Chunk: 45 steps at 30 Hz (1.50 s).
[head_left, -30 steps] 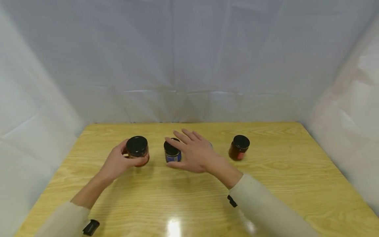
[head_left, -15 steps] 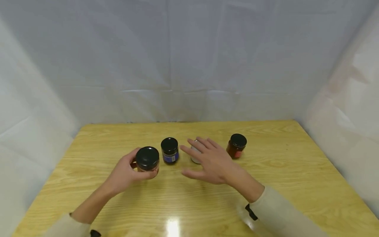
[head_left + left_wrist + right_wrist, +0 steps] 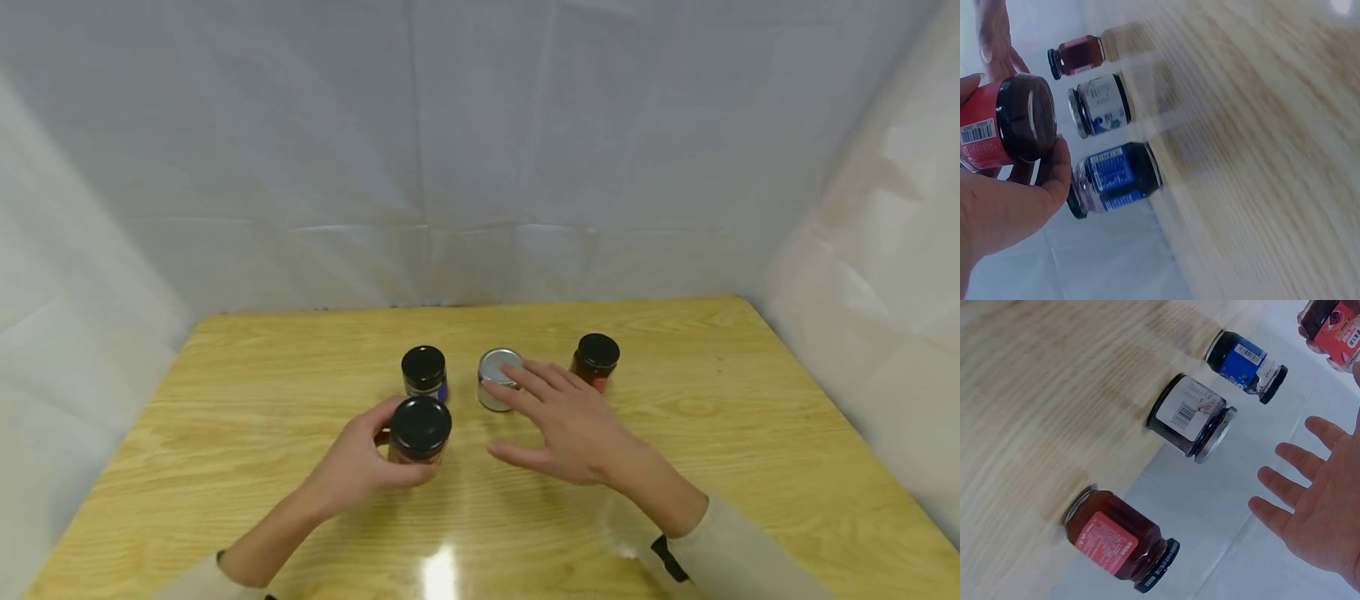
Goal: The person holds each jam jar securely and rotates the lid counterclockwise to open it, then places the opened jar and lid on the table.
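Near left over the table [image 3: 225,417]: here's the left hand [image 3: 348,467], fingers and thumb curled firmly round the red-labelled jar [image 3: 420,427].
Red-labelled jar: up off the wood, black lid on top, just to the near side of the blue-labelled jar [image 3: 424,367], and the left wrist view shows the two apart.
Right hand [image 3: 573,429]: over on the right, fingers straight and spread, released, clear of the silver-lidded jar [image 3: 493,367] in the right wrist view.
Jars in the row: three standing upright, well spaced, blue-labelled at left, silver-lidded with its white label in the middle, amber jar [image 3: 597,352] on the right, black-capped.
Pale sleeve [image 3: 738,554]: near right, a black strap [image 3: 669,558] beside its cuff.
Far side: grey sheeting [image 3: 465,167] rising behind the table, creased across.
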Motion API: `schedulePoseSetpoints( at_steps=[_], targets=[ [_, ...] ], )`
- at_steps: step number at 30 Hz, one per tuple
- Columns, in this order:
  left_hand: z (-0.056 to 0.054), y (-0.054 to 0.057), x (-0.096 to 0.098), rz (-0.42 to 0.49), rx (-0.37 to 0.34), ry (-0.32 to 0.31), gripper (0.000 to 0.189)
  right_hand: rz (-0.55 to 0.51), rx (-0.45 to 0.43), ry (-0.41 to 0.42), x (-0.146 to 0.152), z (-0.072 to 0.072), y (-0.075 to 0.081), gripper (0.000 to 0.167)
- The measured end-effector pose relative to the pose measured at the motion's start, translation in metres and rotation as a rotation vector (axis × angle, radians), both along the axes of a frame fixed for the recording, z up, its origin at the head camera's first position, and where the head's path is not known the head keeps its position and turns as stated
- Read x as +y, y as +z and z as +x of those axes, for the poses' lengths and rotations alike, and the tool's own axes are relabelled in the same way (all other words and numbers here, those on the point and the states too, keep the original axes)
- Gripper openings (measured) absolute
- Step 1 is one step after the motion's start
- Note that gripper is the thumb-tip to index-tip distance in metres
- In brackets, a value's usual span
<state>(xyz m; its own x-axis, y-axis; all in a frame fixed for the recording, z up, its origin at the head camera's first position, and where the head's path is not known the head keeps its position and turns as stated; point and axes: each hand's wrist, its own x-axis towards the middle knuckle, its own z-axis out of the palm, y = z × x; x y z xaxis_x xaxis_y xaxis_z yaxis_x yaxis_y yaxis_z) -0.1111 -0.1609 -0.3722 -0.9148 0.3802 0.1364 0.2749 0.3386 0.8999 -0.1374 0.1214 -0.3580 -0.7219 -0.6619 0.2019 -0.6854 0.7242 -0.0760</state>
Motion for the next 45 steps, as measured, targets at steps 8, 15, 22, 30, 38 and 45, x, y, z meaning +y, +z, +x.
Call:
schedulePoseSetpoints(
  at_steps=[8,15,22,30,38,45],
  targets=[
    [0.002,-0.007,0.015,-0.027,-0.019,0.046,0.056,-0.073,-0.006,-0.006,0.005,0.008,-0.004,0.067],
    [0.001,-0.012,0.025,-0.053,-0.028,0.092,0.058,-0.108,-0.035,-0.003,0.002,0.013,-0.001,0.062],
    [0.001,-0.011,0.035,-0.132,-0.037,0.155,0.061,-0.132,-0.057,-0.004,-0.004,0.016,0.003,0.06],
    [0.006,-0.008,0.033,-0.21,0.018,0.13,0.057,-0.143,-0.07,-0.021,-0.013,0.021,0.004,0.06],
    [0.012,-0.007,0.037,-0.324,0.168,0.117,0.053,-0.159,-0.081,-0.04,-0.02,0.031,0.0,0.061],
    [0.014,-0.008,0.04,-0.375,0.228,0.092,0.053,-0.172,-0.059,-0.05,-0.023,0.035,-0.002,0.061]
  ],
)
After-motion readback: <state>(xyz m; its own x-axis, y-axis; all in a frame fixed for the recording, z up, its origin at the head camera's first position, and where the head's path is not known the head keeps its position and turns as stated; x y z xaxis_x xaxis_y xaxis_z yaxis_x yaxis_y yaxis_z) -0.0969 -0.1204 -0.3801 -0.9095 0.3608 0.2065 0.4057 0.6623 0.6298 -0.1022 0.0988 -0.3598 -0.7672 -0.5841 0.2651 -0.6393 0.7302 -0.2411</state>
